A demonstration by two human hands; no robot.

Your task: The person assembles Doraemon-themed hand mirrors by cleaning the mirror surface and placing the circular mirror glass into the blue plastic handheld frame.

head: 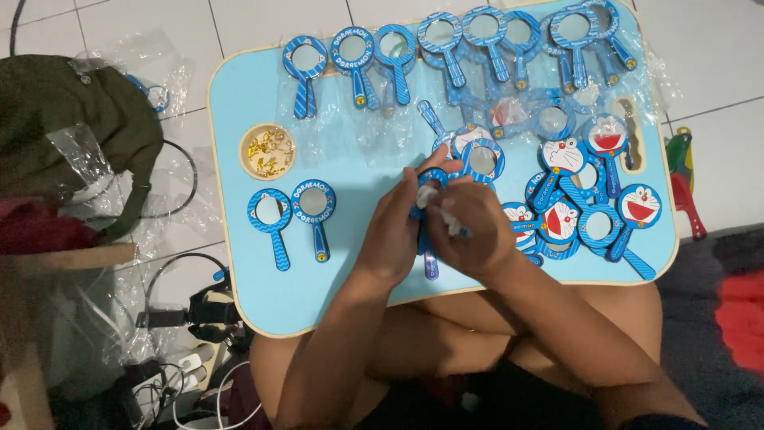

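My left hand [392,231] and my right hand [472,228] meet over the middle of a light blue lap tray [239,119]. Together they hold a blue toy magnifying glass [430,259]; its handle pokes out below my hands. My right hand also pinches a small white piece against it. Two finished blue magnifiers [293,215] lie to the left of my hands. A pile of blue cartoon-cat magnifiers [585,203] lies to the right.
A row of magnifiers in clear plastic sleeves [446,52] lines the tray's far edge. A round recess with small gold parts [269,151] sits at the tray's left. A dark green bag [72,127], plastic wrappers and cables lie on the tiled floor to the left.
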